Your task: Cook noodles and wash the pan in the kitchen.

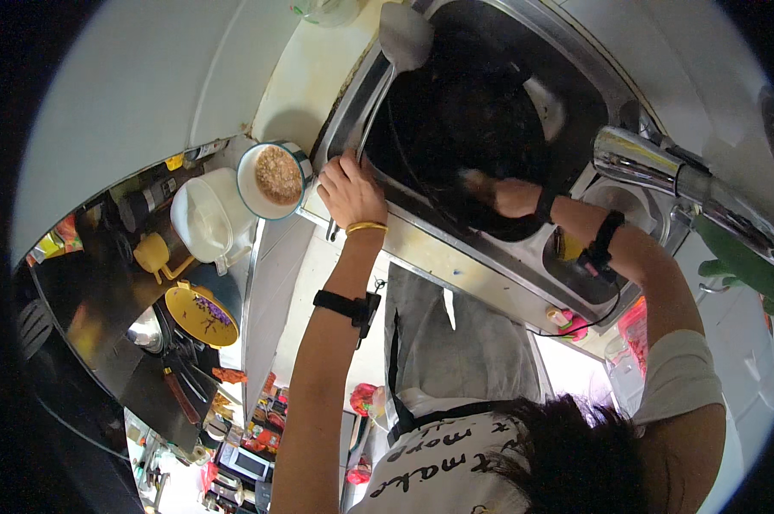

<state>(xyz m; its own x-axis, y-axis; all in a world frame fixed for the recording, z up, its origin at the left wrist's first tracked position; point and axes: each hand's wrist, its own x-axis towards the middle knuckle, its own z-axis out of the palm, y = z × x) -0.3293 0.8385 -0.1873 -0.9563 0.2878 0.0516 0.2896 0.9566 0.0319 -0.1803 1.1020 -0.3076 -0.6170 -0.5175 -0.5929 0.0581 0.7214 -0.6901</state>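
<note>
My left hand [353,193] is at the near left edge of the sink, its fingers closed round the long thin handle of a metal ladle [406,36]. The ladle's wide, rounded head points away, over the sink's far left corner. A large black wok [473,103] fills most of the sink basin [576,51]. Inside the wok, by its near right side, is my right hand [511,198]. Its fingers are blurred and dark, so whether they hold anything cannot be made out.
Left of my left hand stands a white mug [248,182] with a brown grainy mixture. Beside it are a whitish plastic jug [207,214] and a yellow colander [186,315] with purple shreds. A chrome faucet [636,161] juts in at right, above a smaller basin [567,270].
</note>
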